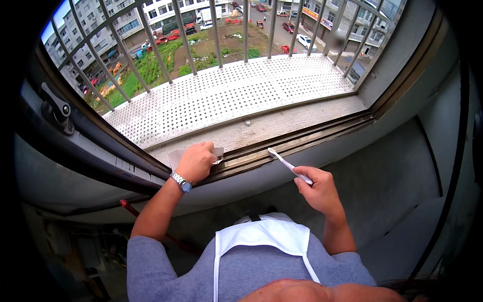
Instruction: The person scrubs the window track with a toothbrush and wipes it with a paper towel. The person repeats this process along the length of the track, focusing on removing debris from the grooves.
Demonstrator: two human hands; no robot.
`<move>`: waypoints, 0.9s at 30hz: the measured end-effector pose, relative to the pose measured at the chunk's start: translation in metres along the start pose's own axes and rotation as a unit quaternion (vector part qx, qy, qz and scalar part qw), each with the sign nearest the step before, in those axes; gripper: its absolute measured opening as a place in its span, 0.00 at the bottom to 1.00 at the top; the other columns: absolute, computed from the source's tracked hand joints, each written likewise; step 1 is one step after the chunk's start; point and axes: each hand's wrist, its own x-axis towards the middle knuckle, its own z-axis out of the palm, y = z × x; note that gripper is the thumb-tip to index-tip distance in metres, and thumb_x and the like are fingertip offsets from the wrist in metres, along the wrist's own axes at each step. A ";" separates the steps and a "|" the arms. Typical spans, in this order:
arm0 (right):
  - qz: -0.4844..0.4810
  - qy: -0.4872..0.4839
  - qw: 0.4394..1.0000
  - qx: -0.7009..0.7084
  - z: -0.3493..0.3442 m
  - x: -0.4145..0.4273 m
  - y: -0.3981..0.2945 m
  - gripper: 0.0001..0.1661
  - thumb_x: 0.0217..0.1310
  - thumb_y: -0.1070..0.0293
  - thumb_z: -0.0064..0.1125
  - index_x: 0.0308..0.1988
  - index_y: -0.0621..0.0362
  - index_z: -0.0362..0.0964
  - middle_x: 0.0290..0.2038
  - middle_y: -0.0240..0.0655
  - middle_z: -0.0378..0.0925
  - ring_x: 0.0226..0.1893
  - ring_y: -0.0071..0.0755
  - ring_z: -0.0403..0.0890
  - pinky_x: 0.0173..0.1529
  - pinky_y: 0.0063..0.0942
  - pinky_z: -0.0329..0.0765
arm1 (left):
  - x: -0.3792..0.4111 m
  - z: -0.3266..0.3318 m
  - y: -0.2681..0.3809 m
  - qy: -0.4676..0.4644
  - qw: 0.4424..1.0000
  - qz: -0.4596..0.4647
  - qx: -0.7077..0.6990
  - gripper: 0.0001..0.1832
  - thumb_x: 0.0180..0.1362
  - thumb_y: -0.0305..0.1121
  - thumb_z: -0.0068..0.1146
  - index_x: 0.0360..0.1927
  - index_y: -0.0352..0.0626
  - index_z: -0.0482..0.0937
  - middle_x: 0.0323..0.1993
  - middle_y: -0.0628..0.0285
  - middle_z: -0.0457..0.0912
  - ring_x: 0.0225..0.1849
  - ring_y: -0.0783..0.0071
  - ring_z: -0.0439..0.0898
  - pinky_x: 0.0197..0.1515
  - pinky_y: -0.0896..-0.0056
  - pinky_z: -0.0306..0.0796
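Observation:
A white toothbrush (289, 165) is gripped in my right hand (316, 188) by the lower part of its handle. Its bristle head meets the metal window track (302, 145) near the middle of the opening. My left hand (196, 161), with a metal-banded watch (182, 182) at the wrist, is closed on a piece of whitish paper or card (176, 157) at the left part of the track. The fingertips of that hand are partly hidden. Beyond the track runs a rough, stained sill (264, 132).
A perforated white metal sheet (226, 94) lies outside, below upright metal bars (245, 34). The window frame with a metal handle (56, 104) stands at left. A red pole (130, 207) is beside my left forearm. Buildings and parked vehicles are far below.

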 end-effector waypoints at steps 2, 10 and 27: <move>-0.040 -0.008 0.999 -0.003 0.000 0.001 0.004 0.14 0.58 0.80 0.64 0.47 0.65 0.81 0.28 0.34 0.81 0.24 0.19 0.78 0.27 0.20 0.73 | 0.001 0.000 0.000 0.003 1.000 0.006 -0.003 0.06 0.45 0.23 0.57 0.16 0.42 0.76 0.28 0.55 0.72 0.37 0.52 0.75 0.36 0.53 0.69; -0.169 0.024 0.983 -0.068 0.015 0.011 0.009 0.14 0.55 0.81 0.66 0.44 0.63 0.81 0.26 0.39 0.78 0.20 0.31 0.77 0.25 0.26 0.70 | -0.001 0.002 0.002 0.007 1.000 -0.002 0.023 0.07 0.46 0.24 0.56 0.16 0.44 0.79 0.29 0.55 0.73 0.36 0.55 0.76 0.37 0.55 0.71; -0.249 0.134 0.956 -0.077 0.012 0.030 0.022 0.09 0.57 0.73 0.69 0.40 0.61 0.80 0.31 0.42 0.81 0.28 0.46 0.82 0.33 0.35 0.78 | 0.000 0.002 0.003 -0.003 1.000 -0.007 0.025 0.08 0.47 0.24 0.56 0.16 0.43 0.79 0.29 0.54 0.74 0.36 0.54 0.77 0.38 0.55 0.72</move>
